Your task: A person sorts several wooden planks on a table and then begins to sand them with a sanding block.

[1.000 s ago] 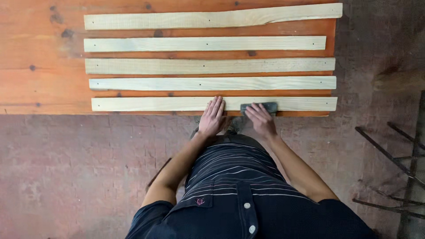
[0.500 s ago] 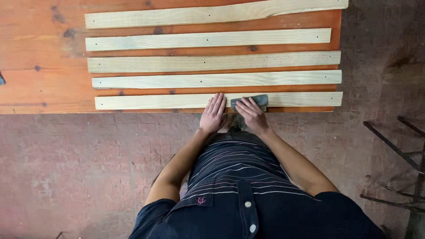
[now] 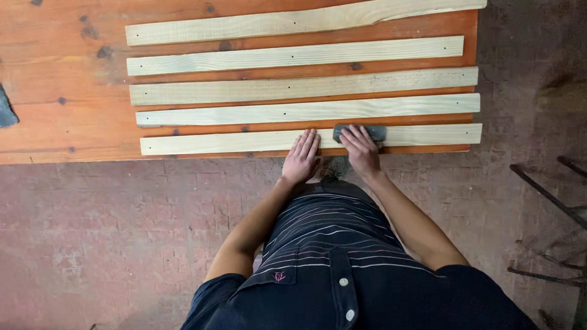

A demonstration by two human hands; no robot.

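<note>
Several pale wooden slats lie side by side on an orange wooden board [image 3: 61, 98]. My left hand [image 3: 301, 157] rests flat, fingers together, on the nearest slat [image 3: 208, 143] near its middle. My right hand [image 3: 361, 150] presses a dark grey sanding block [image 3: 367, 131] onto the same slat, just right of my left hand. Part of the block is hidden under my fingers.
The board lies on a reddish brick floor [image 3: 110, 244]. A dark grey object [image 3: 6, 110] pokes in at the board's left edge. Thin dark metal bars [image 3: 550, 195] lie on the floor to the right. My striped dark shirt fills the bottom centre.
My right hand and the sanding block have slid left along the nearest slat, closer to my left hand. The left hand has stayed flat on the slat.
</note>
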